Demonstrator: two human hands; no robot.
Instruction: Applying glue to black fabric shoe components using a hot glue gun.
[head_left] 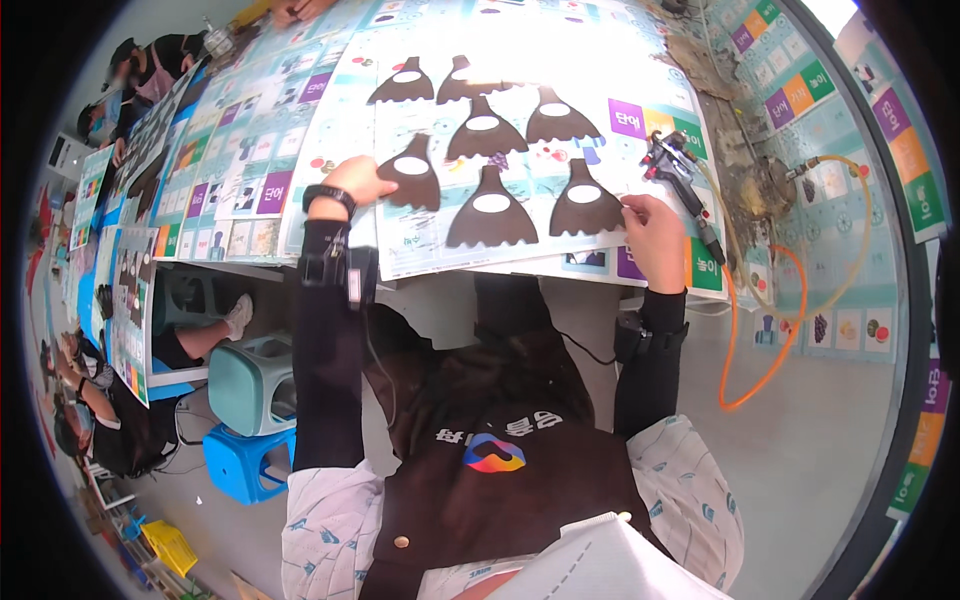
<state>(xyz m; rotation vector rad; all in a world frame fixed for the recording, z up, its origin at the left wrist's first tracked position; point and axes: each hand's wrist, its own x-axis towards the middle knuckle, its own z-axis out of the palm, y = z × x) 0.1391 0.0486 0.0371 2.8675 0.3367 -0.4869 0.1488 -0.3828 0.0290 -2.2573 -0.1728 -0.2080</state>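
Observation:
Several dark brown fan-shaped pieces with scalloped lower edges and white ovals lie on the poster-covered table. My left hand (352, 186), with a black band at its wrist, grips the left edge of the leftmost near fan-shaped piece (420, 190), which is tilted compared with its neighbours. My right hand (655, 238) has thumb and finger pinched at the lower right corner of the right near fan-shaped piece (580, 214). Between them is another fan-shaped piece (490, 226), untouched. Whether either held piece is lifted off the table I cannot tell.
A spray gun (682, 175) lies right of the pieces, its orange hose (737, 380) looping below the table edge. A stained patch (765, 190) is beyond it. Grey-green (240, 385) and blue stools (235, 465) stand at lower left. Other people work at the far left tables.

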